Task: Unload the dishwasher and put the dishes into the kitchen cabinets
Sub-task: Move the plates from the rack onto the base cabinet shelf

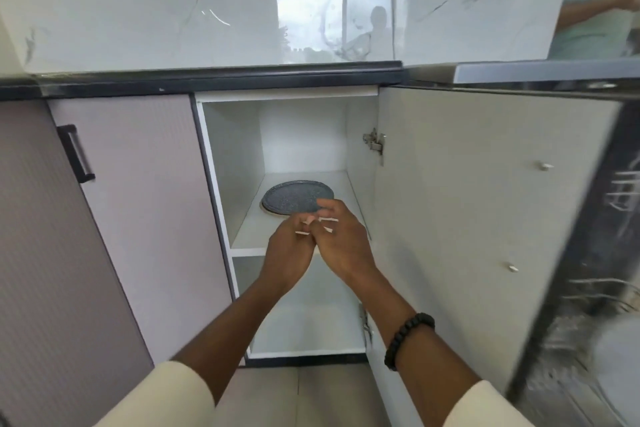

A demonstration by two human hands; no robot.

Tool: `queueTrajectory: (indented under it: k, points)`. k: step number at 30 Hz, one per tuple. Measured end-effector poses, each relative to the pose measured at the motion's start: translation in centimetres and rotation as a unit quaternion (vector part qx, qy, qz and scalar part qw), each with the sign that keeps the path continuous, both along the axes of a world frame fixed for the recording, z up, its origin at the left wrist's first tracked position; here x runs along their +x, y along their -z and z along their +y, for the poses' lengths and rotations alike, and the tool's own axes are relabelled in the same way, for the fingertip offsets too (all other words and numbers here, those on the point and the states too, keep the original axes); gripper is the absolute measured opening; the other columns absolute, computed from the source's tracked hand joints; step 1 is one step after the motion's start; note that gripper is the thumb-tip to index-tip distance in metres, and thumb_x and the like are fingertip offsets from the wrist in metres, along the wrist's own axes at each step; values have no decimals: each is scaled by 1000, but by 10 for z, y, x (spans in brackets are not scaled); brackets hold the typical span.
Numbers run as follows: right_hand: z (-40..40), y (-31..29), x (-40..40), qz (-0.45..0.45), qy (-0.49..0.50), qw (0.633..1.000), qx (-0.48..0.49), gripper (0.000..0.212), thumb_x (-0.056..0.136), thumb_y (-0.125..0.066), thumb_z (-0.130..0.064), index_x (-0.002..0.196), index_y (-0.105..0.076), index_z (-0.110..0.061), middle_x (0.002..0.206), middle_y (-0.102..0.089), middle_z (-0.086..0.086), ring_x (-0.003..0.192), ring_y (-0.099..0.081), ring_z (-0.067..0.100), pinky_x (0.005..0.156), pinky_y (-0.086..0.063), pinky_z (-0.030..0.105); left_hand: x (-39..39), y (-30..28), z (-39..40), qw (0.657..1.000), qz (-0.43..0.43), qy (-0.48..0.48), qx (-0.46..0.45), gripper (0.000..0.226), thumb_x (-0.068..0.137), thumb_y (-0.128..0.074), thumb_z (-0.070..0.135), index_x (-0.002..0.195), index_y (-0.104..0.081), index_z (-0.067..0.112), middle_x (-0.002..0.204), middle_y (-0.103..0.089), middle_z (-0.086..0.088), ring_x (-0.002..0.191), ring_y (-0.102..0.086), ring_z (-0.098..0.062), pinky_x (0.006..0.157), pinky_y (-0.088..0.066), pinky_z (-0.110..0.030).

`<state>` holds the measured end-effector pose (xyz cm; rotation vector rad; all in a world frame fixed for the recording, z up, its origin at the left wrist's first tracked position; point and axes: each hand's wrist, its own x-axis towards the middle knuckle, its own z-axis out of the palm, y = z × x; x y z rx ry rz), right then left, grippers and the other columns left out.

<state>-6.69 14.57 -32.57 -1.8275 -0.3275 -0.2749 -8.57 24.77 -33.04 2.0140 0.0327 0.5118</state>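
**A:** From the head view, where do we stand? I see the plate (297,197) lying flat on the upper shelf (249,236) of the open cabinet (235,135), set toward the back half of the shelf.

**B:** Yes, and our hands are just in front of it. The right hand (341,236) sits nearer the plate; its fingertips overlap the plate's front right rim in the picture, though we cannot tell whether they touch it. The left hand (289,246) is lower and a little to the left, over the shelf's front edge.

**A:** Are we holding anything?

**B:** Nothing we can make out. Both hands are close together, fingers loosely curled and almost meeting, with no dish between them. The plate seems to rest on its own.

**A:** So the plate lies straight ahead and slightly left of the right hand, deeper into the cabinet. Being round, it has no long axis to mind.

**B:** We judge this plate as put away. The next dish should come from the dishwasher rack (595,288), which shows blurred at our far right, beyond the open cabinet door (467,218).

**A:** Then the right hand is the nearer one for that reach, and the door stands between the cabinet and the rack, so we must swing around it.
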Motion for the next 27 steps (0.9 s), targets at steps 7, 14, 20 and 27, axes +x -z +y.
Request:
queueTrajectory:
  k: [7,14,20,27]
  points:
    - [-79,-29,-85,-73,10,996,-46,33,96,-57,-31,128,-57,-25,121,-61,-4,109,-59,9,98,-49,31,-78,-26,-68,998,-41,24,-32,19,99,-51,18,113,-61,23,105,-66,7,99,-62,-11,84,-48,-22]
    - [-144,-82,-171,-173,-14,985,-26,23,98,-58,-30,120,-62,-22,108,-65,-11,91,-61,-8,75,-45,3,-146,-90,-125,964,-228,39,-133,20,104,-43,21,103,-57,6,83,-63,-2,68,-61,-12,65,-54,-28]
    - [-220,-110,-205,-277,69,952,110,12,97,-59,-17,103,-66,-11,87,-69,3,80,-66,23,72,-56,40,-195,-126,-204,901,-351,196,-164,15,100,-45,16,86,-51,15,64,-55,6,50,-47,-14,43,-38,-24]
    - [-363,-24,-167,-154,261,948,94,7,90,-60,-23,91,-66,-25,87,-68,10,79,-64,21,76,-56,39,-159,-38,-338,923,-92,333,-170,15,100,-50,23,99,-59,11,72,-61,-3,59,-58,-17,51,-46,-28]
